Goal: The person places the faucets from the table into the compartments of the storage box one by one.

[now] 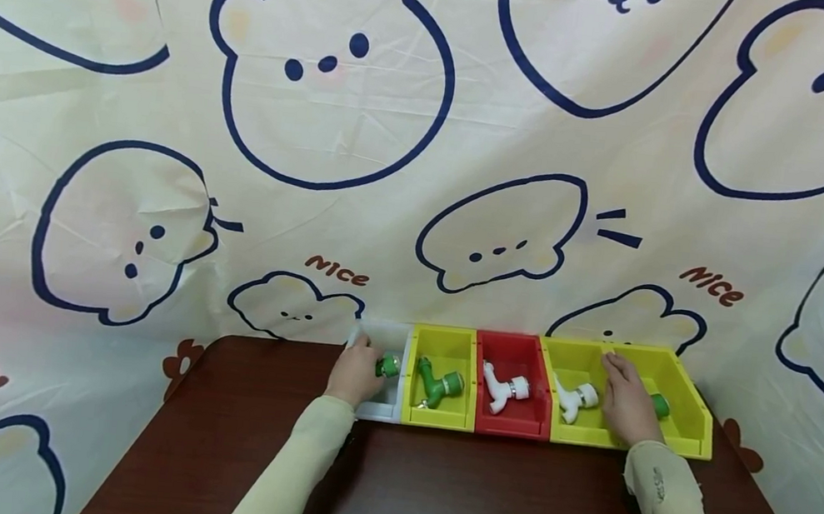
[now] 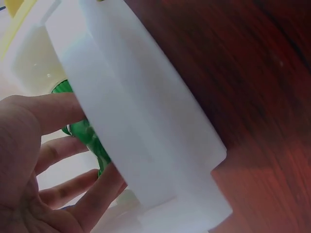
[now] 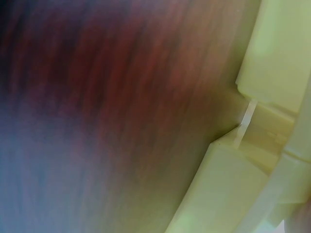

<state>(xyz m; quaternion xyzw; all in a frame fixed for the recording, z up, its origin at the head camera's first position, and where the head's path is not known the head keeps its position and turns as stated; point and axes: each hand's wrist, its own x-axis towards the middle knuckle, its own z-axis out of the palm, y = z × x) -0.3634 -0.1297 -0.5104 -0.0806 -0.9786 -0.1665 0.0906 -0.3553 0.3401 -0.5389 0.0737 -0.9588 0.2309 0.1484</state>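
My left hand [image 1: 357, 371] reaches into the white bin [image 1: 386, 411] at the left end of the row. Its thumb and fingers close around a green faucet [image 2: 87, 133], partly hidden behind the bin's pale wall in the left wrist view. At the other end, my right hand [image 1: 631, 399] is over the rightmost yellow bin [image 1: 695, 429], fingers pointing to the back. A green faucet [image 1: 660, 405] shows beside it, mostly covered by the hand. I cannot tell whether the right fingers grip it. The right wrist view does not show these fingers.
Between the hands, a green faucet [image 1: 438, 383] lies in a yellow bin [image 1: 437, 420], and a white faucet [image 1: 504, 388] in a red bin [image 1: 512, 426]. Another white faucet [image 1: 575, 398] lies left of my right hand. The bins line the brown table's [image 1: 477, 498] back edge, against a printed cloth [image 1: 320, 130].
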